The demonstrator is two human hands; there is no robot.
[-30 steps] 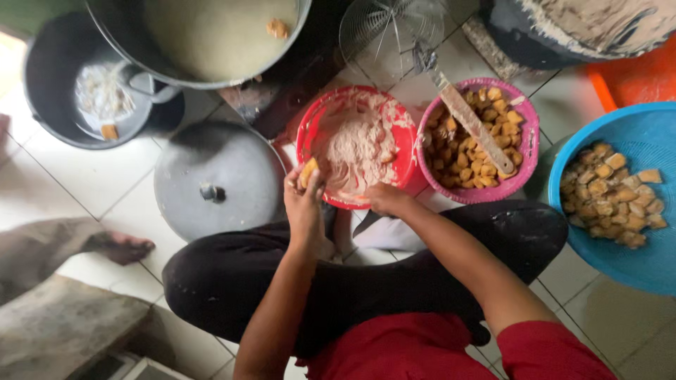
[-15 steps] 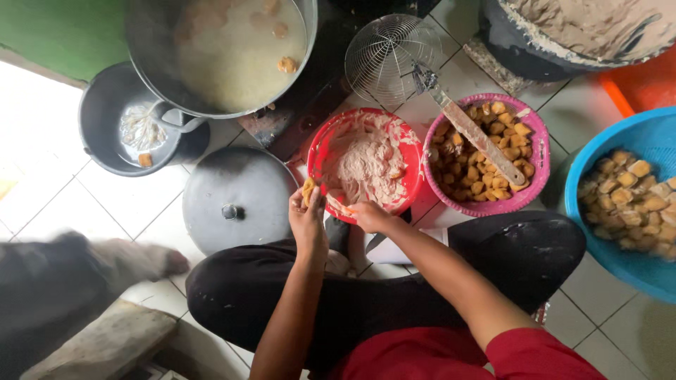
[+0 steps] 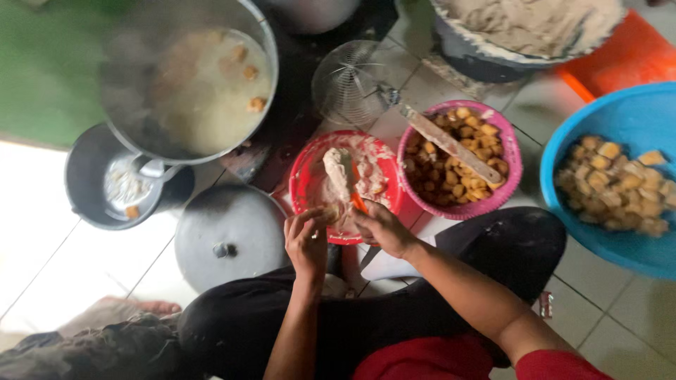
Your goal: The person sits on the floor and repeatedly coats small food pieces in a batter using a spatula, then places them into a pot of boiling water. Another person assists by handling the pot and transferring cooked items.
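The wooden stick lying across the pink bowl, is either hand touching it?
Apart. The head view shows the wooden stick across the pink bowl, while the left hand and right hand work at the red bowl.

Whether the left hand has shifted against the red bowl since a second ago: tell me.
Yes. The left hand slid along the red bowl's near rim from its left edge toward the middle, nearer the right hand gripping the spatula.

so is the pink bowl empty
No, the pink bowl is full of small golden-brown cubes, with a flat wooden paddle lying across its top.
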